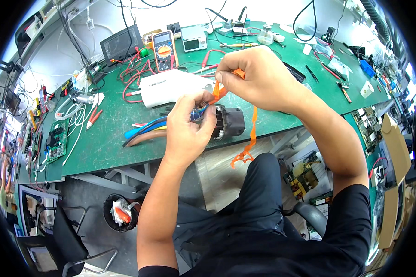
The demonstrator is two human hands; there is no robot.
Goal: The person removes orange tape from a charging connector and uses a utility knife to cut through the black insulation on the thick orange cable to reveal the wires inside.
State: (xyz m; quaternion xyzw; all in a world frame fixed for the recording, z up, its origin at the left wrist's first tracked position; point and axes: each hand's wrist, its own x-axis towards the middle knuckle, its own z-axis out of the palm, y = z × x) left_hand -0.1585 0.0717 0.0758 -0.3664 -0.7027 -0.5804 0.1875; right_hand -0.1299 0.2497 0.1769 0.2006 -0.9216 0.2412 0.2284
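Note:
My left hand point(186, 134) is closed around a bundle of insulated wires point(145, 130) in blue, black, yellow and brown, whose ends stick out to its left. Just right of those fingers, a black plug-like part point(234, 122) sits at the front of the green bench. My right hand point(266, 81) is raised above it, thumb and finger pinching an orange ribbon-like strip point(253, 131). The strip runs down to the wires at my left fingertips, and a crumpled tail hangs past the bench edge. Behind my left hand lies a white casing or sheet point(159, 90).
On the green bench point(111, 150) stand an orange multimeter point(164, 51) with red leads, a small display box point(194, 39) and a dark screen point(121, 45). Red-handled pliers point(94, 118) and a circuit board point(56, 142) lie left. Below are a waste bin point(107, 217) and chair point(67, 240).

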